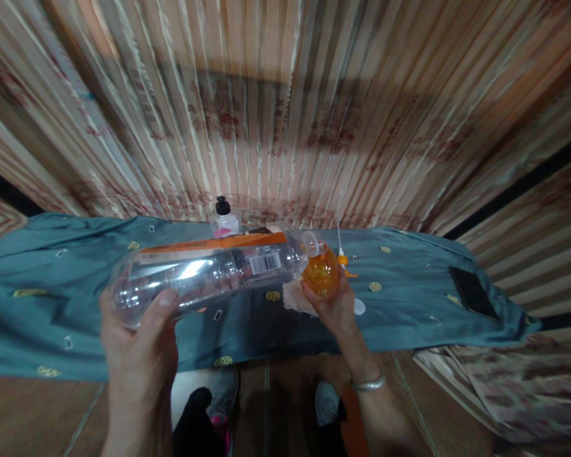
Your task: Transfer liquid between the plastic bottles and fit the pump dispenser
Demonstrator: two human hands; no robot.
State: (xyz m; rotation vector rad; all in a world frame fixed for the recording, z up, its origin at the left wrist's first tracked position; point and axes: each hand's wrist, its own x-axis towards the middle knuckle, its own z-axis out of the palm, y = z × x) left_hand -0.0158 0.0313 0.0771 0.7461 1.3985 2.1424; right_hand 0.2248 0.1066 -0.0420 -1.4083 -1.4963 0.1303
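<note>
A large clear plastic bottle [209, 273] with an orange-edged label and a barcode lies almost level in the air. My left hand [143, 330] is wrapped round its base end. Its neck points right and meets the top of a small orange translucent bottle [321, 273]; whether liquid flows between them I cannot tell. My right hand [335, 304] grips the orange bottle from below and the right. Behind that hand lies an orange pump top [343, 260] with a thin clear tube. A white round cap [359, 306] is beside my right hand, and a pale cloth [297, 299] lies under the orange bottle.
A teal patterned cloth [409, 317] covers the low surface. At the back stands a clear bottle with a black cap [223, 216]. A dark phone [473, 292] lies at the right end. A pleated curtain [266, 127] hangs close behind.
</note>
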